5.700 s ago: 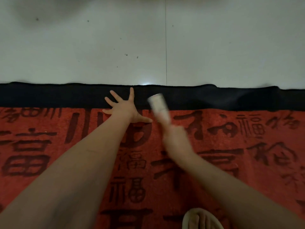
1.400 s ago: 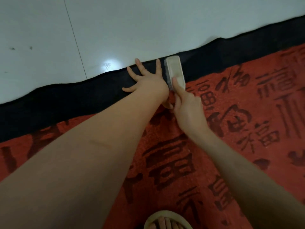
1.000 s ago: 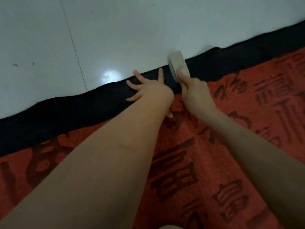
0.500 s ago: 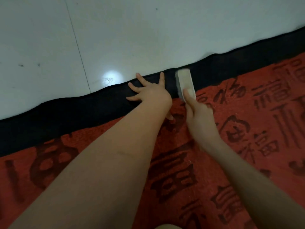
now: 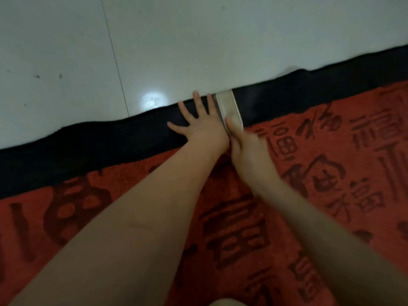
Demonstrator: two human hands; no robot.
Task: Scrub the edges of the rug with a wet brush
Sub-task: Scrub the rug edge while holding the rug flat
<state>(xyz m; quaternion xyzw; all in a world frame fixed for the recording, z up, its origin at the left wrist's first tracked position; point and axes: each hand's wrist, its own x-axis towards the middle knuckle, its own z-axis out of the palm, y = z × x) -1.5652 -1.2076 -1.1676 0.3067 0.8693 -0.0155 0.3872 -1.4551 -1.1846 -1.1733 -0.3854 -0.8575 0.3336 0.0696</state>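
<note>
**Brush sitting on the black border, hands side by side**

So from my head cam, going left to right: pale tile floor (image 5: 66,51) up top with a bright glare spot (image 5: 152,100) near the rug's edge. The rug (image 5: 331,173) runs diagonally across the view, red with dark characters, and a black border (image 5: 88,146) along the far side where it meets the floor.

Left hand (image 5: 198,127) is flat on the border, fingers spread and straight, holding nothing, just pressing the fabric down. Fingertips reach about to the rug's edge.

Right beside it, touching or nearly so, is the brush (image 5: 228,108): a pale oblong block lying across the border, its far end at the rug's edge. Right hand (image 5: 245,149) grips its near end, thumb lying on top and the other fingers curled round the side. It's a bit motion-blurred, so I can't tell bristles or wetness.
</note>
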